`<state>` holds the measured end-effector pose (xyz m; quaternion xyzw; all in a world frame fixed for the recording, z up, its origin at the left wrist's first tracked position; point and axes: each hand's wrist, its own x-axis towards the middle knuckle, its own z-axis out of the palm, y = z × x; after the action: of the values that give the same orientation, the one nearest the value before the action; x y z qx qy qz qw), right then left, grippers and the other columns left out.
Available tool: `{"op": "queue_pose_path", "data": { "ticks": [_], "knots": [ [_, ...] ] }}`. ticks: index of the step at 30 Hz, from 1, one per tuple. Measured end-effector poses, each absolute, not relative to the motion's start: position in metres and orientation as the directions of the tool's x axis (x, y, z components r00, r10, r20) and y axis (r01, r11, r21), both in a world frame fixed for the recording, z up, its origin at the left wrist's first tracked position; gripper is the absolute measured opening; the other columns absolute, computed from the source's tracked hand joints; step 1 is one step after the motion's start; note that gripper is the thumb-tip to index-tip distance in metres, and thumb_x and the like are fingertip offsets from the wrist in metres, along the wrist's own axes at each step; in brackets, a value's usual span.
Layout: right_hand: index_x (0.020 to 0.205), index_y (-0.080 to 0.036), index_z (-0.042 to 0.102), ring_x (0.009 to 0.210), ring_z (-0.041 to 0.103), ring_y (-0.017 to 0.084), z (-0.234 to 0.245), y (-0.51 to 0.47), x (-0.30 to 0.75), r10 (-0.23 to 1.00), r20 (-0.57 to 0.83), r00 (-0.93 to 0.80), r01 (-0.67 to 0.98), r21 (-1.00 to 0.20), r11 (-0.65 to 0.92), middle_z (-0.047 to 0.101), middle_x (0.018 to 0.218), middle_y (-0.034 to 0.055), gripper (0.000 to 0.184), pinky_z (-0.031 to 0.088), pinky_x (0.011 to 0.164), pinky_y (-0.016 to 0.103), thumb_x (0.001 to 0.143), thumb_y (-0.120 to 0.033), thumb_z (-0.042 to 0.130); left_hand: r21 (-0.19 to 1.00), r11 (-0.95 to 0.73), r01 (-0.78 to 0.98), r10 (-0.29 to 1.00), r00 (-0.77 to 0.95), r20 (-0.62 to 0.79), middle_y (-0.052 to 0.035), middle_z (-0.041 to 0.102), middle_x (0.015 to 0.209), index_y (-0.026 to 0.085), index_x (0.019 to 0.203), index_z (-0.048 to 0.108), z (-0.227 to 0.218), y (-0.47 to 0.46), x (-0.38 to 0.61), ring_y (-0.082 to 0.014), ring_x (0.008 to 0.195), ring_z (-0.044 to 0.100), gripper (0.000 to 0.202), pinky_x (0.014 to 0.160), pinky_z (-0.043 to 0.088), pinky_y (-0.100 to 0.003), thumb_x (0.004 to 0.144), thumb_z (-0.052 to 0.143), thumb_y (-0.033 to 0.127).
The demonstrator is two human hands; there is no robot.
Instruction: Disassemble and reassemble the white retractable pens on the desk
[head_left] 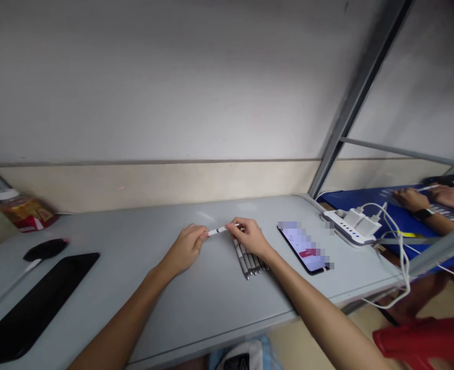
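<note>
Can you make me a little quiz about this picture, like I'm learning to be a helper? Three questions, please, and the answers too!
1. True or false: the left hand and the right hand both have fingers on the white pen.

2. Pick one: what colour is the cap on the bottle?
A) red
B) white
C) black

3. Fill in the gap: on the desk, the ____ lies between the grey pens and the power strip.

Key:
1. True
2. B
3. phone
</note>
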<state>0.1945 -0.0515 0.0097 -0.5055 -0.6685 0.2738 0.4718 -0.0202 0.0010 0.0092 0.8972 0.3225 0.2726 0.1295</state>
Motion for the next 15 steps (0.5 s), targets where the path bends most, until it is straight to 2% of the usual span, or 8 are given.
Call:
{"op": "queue_pose_path", "data": {
  "ticks": [2, 4, 6, 7, 9, 10, 12, 15],
  "knots": [
    [0.074, -0.016, 0.058, 0.054, 0.047, 0.01, 0.01, -0.048, 0.195, 0.959, 0.284, -0.021, 0.192, -0.94, 0.282, 0.053, 0.063, -0.0018, 0.032, 0.037, 0.051, 0.021, 0.083, -0.047, 0.058, 0.409, -0.784, 0.467, 0.614, 0.682, 0.398, -0.0021, 0.061, 0.081, 0.02, 0.084, 0.058, 0.012, -0.003, -0.018, -0.0176, 0.081, 0.052, 0.027, 0.078, 0.041, -0.031, 0.095, 0.037, 0.033],
    [0.074, -0.016, 0.058, 0.061, 0.053, 0.011, 0.012, -0.045, 0.196, 0.97, 0.244, 0.007, -0.045, -0.969, 0.244, 0.057, 0.071, 0.0004, 0.029, 0.043, 0.055, 0.022, 0.08, -0.045, 0.062, 0.431, -0.785, 0.444, 0.606, 0.694, 0.388, -0.0024, 0.063, 0.087, 0.021, 0.09, 0.06, 0.015, -0.007, -0.016, -0.0174, 0.084, 0.053, 0.027, 0.081, 0.042, -0.031, 0.095, 0.037, 0.034],
    [0.078, -0.017, 0.056, 0.064, 0.055, 0.011, 0.014, -0.044, 0.197, 0.981, 0.188, 0.048, -0.289, -0.937, 0.194, 0.059, 0.076, 0.0013, 0.027, 0.045, 0.057, 0.023, 0.08, -0.044, 0.06, 0.45, -0.776, 0.442, 0.615, 0.688, 0.385, -0.0028, 0.064, 0.09, 0.021, 0.093, 0.061, 0.016, -0.009, -0.016, -0.0173, 0.086, 0.054, 0.029, 0.082, 0.042, -0.032, 0.096, 0.036, 0.035],
    [0.08, -0.018, 0.055, 0.059, 0.053, 0.01, 0.015, -0.043, 0.199, 0.988, 0.143, 0.053, -0.403, -0.903, 0.152, 0.058, 0.074, 0.0002, 0.027, 0.044, 0.054, 0.022, 0.081, -0.045, 0.059, 0.451, -0.772, 0.448, 0.621, 0.683, 0.385, -0.003, 0.064, 0.09, 0.021, 0.093, 0.061, 0.016, -0.009, -0.016, -0.0173, 0.086, 0.055, 0.029, 0.082, 0.043, -0.032, 0.096, 0.035, 0.036],
    [0.085, -0.021, 0.051, 0.044, 0.04, 0.006, 0.018, -0.043, 0.203, 0.998, 0.057, 0.021, -0.58, -0.812, 0.059, 0.05, 0.062, -0.0051, 0.026, 0.034, 0.041, 0.018, 0.083, -0.046, 0.057, 0.437, -0.767, 0.469, 0.631, 0.674, 0.385, -0.0031, 0.063, 0.088, 0.021, 0.09, 0.06, 0.015, -0.007, -0.017, -0.0173, 0.083, 0.054, 0.031, 0.08, 0.043, -0.032, 0.096, 0.034, 0.036],
    [0.088, -0.022, 0.05, 0.039, 0.031, 0.005, 0.019, -0.043, 0.206, 0.999, 0.036, -0.002, -0.638, -0.77, 0.026, 0.044, 0.057, -0.0077, 0.024, 0.026, 0.036, 0.017, 0.084, -0.045, 0.057, 0.425, -0.767, 0.48, 0.633, 0.671, 0.385, -0.003, 0.063, 0.086, 0.02, 0.088, 0.06, 0.014, -0.006, -0.017, -0.0172, 0.082, 0.054, 0.031, 0.079, 0.043, -0.032, 0.096, 0.034, 0.036],
    [0.097, -0.026, 0.048, 0.037, 0.023, 0.005, 0.02, -0.044, 0.211, 0.999, 0.047, -0.02, -0.705, -0.709, 0.019, 0.037, 0.054, -0.0098, 0.022, 0.016, 0.034, 0.016, 0.084, -0.04, 0.059, 0.399, -0.772, 0.495, 0.631, 0.674, 0.384, -0.0025, 0.062, 0.084, 0.02, 0.086, 0.059, 0.011, -0.004, -0.018, -0.017, 0.08, 0.053, 0.029, 0.078, 0.042, -0.032, 0.096, 0.035, 0.035],
    [0.109, -0.031, 0.045, 0.038, 0.024, 0.005, 0.02, -0.044, 0.216, 0.996, 0.088, -0.003, -0.741, -0.669, 0.057, 0.036, 0.056, -0.01, 0.029, 0.016, 0.035, 0.015, 0.084, -0.035, 0.061, 0.364, -0.783, 0.504, 0.62, 0.682, 0.388, -0.002, 0.063, 0.083, 0.02, 0.085, 0.058, 0.008, -0.002, -0.019, -0.017, 0.08, 0.053, 0.026, 0.078, 0.041, -0.031, 0.095, 0.038, 0.033]
  ]
}}
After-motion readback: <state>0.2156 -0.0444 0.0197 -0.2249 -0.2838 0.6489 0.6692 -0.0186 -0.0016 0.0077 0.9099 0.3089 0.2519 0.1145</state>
